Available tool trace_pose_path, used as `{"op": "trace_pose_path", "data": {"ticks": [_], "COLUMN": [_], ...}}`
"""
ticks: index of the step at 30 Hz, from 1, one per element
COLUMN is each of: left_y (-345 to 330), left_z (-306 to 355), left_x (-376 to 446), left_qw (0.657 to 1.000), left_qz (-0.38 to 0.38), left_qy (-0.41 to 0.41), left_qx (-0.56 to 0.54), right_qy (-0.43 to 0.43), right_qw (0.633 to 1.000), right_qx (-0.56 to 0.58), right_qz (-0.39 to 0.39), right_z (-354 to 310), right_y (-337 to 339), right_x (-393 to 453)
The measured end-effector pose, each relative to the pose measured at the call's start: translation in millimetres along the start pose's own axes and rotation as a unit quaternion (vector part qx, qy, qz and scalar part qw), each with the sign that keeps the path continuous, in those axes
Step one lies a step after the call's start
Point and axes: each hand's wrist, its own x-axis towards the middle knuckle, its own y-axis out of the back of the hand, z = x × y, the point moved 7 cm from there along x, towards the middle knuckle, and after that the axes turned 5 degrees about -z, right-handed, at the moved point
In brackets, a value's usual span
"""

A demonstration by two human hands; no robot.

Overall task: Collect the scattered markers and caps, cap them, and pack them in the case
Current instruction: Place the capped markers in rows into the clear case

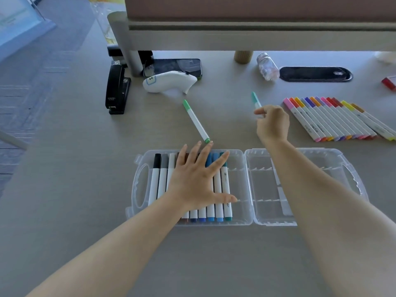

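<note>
Over the packed half of a clear plastic case (240,219), a person's left hand (197,181) lies spread and flat, fingers straight across the row of capped markers (218,196), apparently steadying them in their slots. Farther out, the right hand (273,123) pinches a teal-capped marker (255,100) between curled fingers and holds it upright above the worktop (85,189), seemingly on its way to the case. Between the two hands a green-capped marker (196,121) lies loose and slanted, its near end just beyond the left fingertips and close to the case's far rim. Right of the raised hand, a fanned row of coloured markers (334,118) waits capped, well apart from the case. Open slots remain beside the packed row, and the hinged right half stands empty. Bare worktop around the green marker leaves room to reach; a stapler (117,88), a white holder (169,81) and a small jar (267,66) stand farther back.
</note>
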Motion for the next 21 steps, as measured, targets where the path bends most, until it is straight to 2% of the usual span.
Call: {"op": "trace_pose_path", "data": {"ticks": [2,4,7,9,13,21], "left_y": [0,1,1,1,1,3], "left_z": [0,-1,-1,-2,-6,-36], "left_x": [0,0,-1,-1,-9,-47], "left_qw": [1.000,1.000,1.000,1.000,0.999,0.998], "left_qz": [0.002,0.005,0.000,-0.006,-0.027,-0.018], "left_qy": [0.000,0.000,0.004,0.007,0.019,0.063], "left_qx": [0.002,0.005,0.004,0.003,0.009,-0.016], "right_qy": [-0.027,-0.074,-0.140,-0.170,-0.193,-0.155], "right_qw": [0.995,0.974,0.906,0.874,0.855,0.913], "right_qx": [0.093,0.216,0.395,0.442,0.444,0.256], "right_qz": [0.000,-0.003,-0.056,-0.105,-0.184,-0.277], "right_z": [-2,-3,-8,-13,-16,-28], "right_y": [5,13,18,19,16,-10], "right_x": [-3,-10,-32,-52,-86,-125]}}
